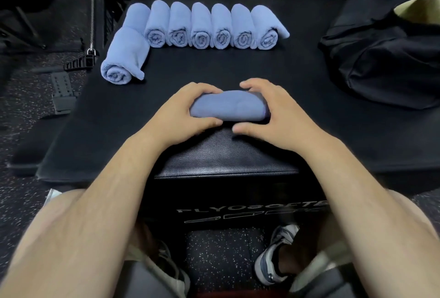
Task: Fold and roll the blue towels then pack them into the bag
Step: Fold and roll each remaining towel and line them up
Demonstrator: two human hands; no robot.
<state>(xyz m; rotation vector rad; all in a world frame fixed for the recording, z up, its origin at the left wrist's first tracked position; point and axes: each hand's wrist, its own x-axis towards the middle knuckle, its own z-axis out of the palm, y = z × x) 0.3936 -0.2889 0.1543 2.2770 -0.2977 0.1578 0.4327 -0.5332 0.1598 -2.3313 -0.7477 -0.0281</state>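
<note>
Near, on the black box (226,155), both hands curl round a rolled blue towel (229,107): the left hand (188,109) grips its left end, the right hand (273,112) its right end. Farther left lies one roll (123,59); beyond it, a row of rolls (209,26). The black bag (385,59) sits far right.

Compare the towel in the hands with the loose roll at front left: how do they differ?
The towel in hand lies crosswise, side on, gripped by the left hand and right hand; the front-left roll lies untouched, its spiral end facing the camera. The held one looks tight; the front-left roll has a loose flap. Both are blue and lie on the black pad.
</note>
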